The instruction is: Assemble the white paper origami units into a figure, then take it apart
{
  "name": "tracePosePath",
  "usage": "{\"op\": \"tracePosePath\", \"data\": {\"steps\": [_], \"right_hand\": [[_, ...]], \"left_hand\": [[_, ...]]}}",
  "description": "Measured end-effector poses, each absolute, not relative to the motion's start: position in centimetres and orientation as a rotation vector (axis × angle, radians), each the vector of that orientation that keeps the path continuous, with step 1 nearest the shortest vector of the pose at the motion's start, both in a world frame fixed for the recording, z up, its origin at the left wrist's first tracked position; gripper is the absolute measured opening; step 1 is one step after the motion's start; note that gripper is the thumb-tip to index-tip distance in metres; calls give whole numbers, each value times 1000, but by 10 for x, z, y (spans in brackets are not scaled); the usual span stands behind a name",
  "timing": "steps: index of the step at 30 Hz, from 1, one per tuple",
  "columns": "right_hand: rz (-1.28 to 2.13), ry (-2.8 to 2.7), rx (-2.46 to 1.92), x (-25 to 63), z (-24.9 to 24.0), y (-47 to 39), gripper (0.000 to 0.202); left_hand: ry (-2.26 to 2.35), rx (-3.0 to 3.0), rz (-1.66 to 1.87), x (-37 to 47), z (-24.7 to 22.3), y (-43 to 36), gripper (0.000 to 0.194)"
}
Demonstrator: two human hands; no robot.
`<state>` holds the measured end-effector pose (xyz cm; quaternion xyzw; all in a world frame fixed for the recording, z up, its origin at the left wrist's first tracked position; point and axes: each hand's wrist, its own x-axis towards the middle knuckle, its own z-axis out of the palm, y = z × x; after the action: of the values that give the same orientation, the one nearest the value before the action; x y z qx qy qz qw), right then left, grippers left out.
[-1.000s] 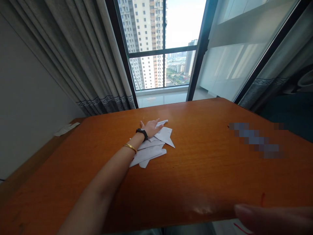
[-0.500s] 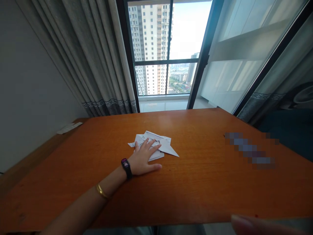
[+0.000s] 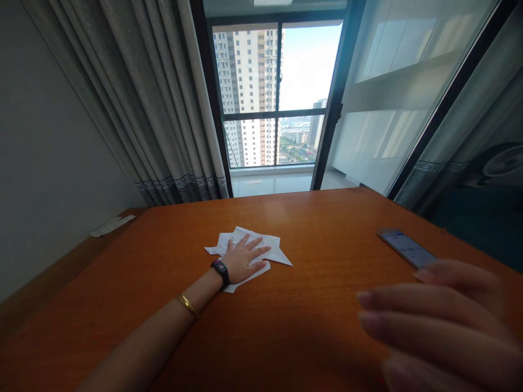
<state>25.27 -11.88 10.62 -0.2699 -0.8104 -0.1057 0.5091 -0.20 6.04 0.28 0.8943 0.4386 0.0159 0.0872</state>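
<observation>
Folded pieces of white paper (image 3: pixel 269 240) lie in an overlapping pile near the middle of the wooden table (image 3: pixel 310 305). Flat on top of them rests my left hand (image 3: pixel 244 259), its fingers spread, covering part of the pile. Pointed paper corners stick out to the left and right of it. In the right foreground, close to the camera, my right hand (image 3: pixel 437 321) hangs in the air with its fingers stretched to the left and slightly bent. It is somewhat blurred, and I see nothing in it. Behind its fingertips lies a phone (image 3: pixel 404 246) with its screen lit.
A flat white strip (image 3: pixel 112 225) lies at the table's far left side, beside the wall. Grey curtains (image 3: pixel 175 109) hang beyond the back edge, next to a glass door and window. A round fan-like object (image 3: pixel 504 163) stands at the far right.
My right hand has risen from the bottom right edge into view. My left hand, still flat on the paper, sits slightly lower on the pile, and a lower sheet shows more. The view has tilted up slightly.
</observation>
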Motion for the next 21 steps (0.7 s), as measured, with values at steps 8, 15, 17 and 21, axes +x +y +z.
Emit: {"op": "tracePosePath", "data": {"steps": [8, 15, 17, 21], "right_hand": [[-158, -2107, -1028, 238, 39, -3, 20], [92, -2327, -1137, 223, 13, -10, 21], [118, -2337, -1121, 221, 16, -13, 20], [139, -2339, -1105, 220, 16, -16, 19]], "left_hand": [[1825, 2409, 11, -105, 2, 127, 54], [1990, 2277, 40, -103, 1, 129, 71], [1971, 2350, 69, -82, -6, 111, 72], [1934, 2389, 34, -60, -12, 98, 59]]}}
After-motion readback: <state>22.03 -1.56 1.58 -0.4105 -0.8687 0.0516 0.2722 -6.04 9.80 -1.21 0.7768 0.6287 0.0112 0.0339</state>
